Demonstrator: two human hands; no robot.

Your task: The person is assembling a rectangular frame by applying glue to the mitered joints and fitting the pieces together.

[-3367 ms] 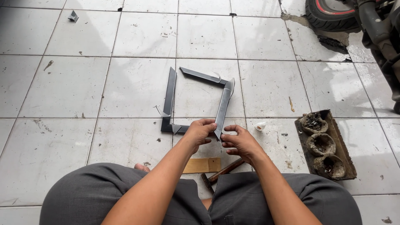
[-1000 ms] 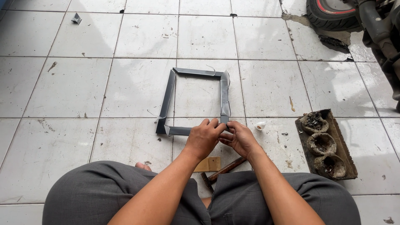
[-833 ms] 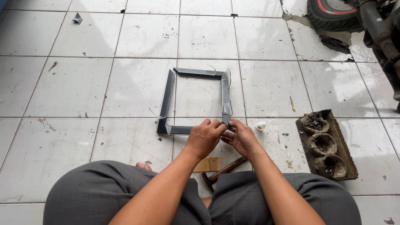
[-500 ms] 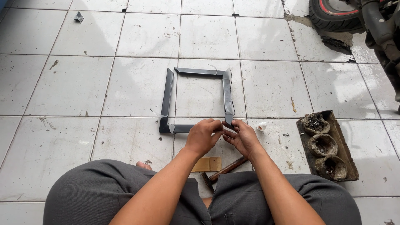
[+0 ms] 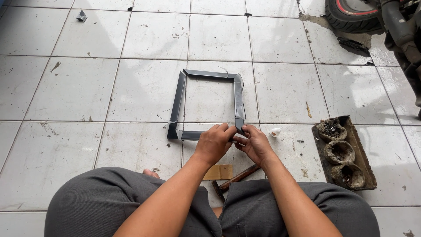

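Even, soft daylight; the white floor tiles (image 5: 109, 87) are bright, with pale glare at the right of the frame. Shadows are faint and short. Focus is sharp throughout, with mild wide-angle bending at the edges.

Open tiled floor (image 5: 109, 87) is lying bare to the left of the grey frame (image 5: 177, 103) and beyond its far side, leaving wide passage there. To the right, a small white cap (image 5: 275, 131) and a rusty tray (image 5: 364, 164) are narrowing the way, while a hammer (image 5: 234, 179) and cardboard scrap (image 5: 219, 172) are crowding the floor just below the hands (image 5: 234, 142).
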